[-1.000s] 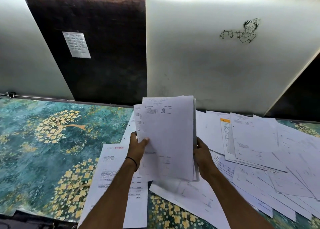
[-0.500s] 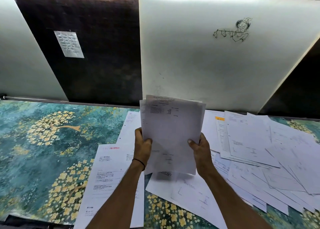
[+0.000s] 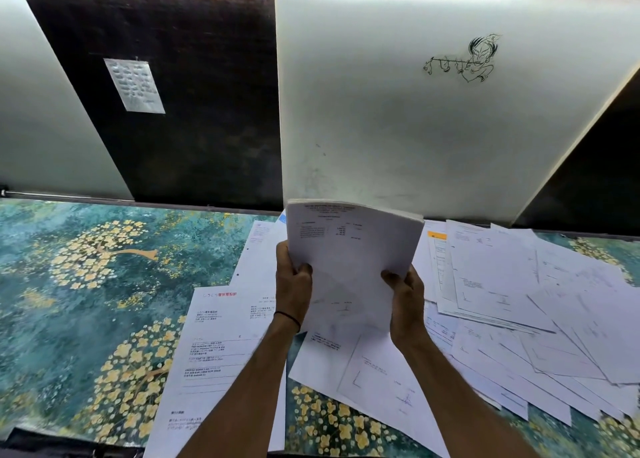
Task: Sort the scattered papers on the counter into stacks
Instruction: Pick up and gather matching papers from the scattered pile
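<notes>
A squared-up bundle of white printed papers stands upright above the counter, held in both hands. My left hand grips its left edge with the thumb on the front sheet. My right hand grips its right edge the same way. The bundle's lower edge is just above a loose sheet with line drawings. A white form with red lettering lies flat to the left of my left arm. Several scattered sheets overlap across the right half of the counter.
The counter has a teal surface with yellow flower trees, bare on its left half. Behind it rise a dark wall panel with a small note stuck on, and a white panel with a line drawing.
The fanned sheets in my hands have been drawn together into an even bundle. Both hands have slid lower on its side edges, and the bundle now leans slightly right.
</notes>
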